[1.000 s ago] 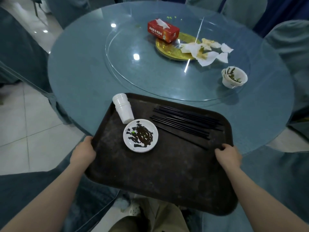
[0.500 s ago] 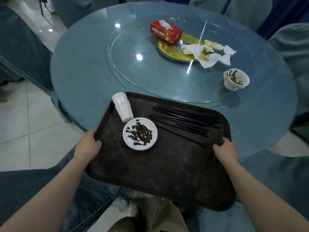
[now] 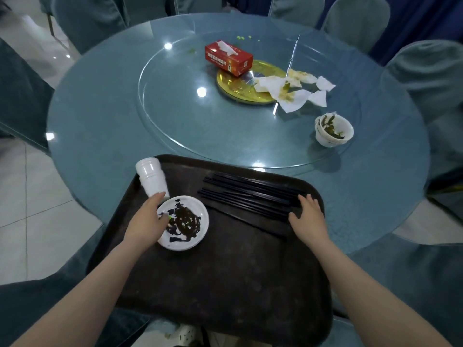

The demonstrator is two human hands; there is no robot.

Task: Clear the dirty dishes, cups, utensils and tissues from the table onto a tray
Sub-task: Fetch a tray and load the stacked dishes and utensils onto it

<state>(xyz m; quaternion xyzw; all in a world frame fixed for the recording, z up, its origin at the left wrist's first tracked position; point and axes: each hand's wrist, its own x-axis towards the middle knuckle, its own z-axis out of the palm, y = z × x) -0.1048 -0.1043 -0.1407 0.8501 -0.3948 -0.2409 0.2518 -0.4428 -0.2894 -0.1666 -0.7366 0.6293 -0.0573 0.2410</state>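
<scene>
At the near edge of the round glass worktop (image 3: 100,116), the dark tray (image 3: 225,284) sits half over the rim, and both hands are on it. The left hand (image 3: 146,222) is at the white saucer (image 3: 184,222) smeared with dark sauce, thumb over its rim, forefinger touching the base of the upturned stack of white cups (image 3: 151,177). The right hand (image 3: 309,217) lies flat, fingers straight and spread, on the near ends of the black chopsticks (image 3: 250,195). Further out, a stack of white cups holding green scraps (image 3: 334,130) stands on the lazy Susan's edge. Beyond that, stained tissues (image 3: 288,92) sprawl over the gold plate (image 3: 235,87), with the red tissue box (image 3: 228,58) touching it behind.
</scene>
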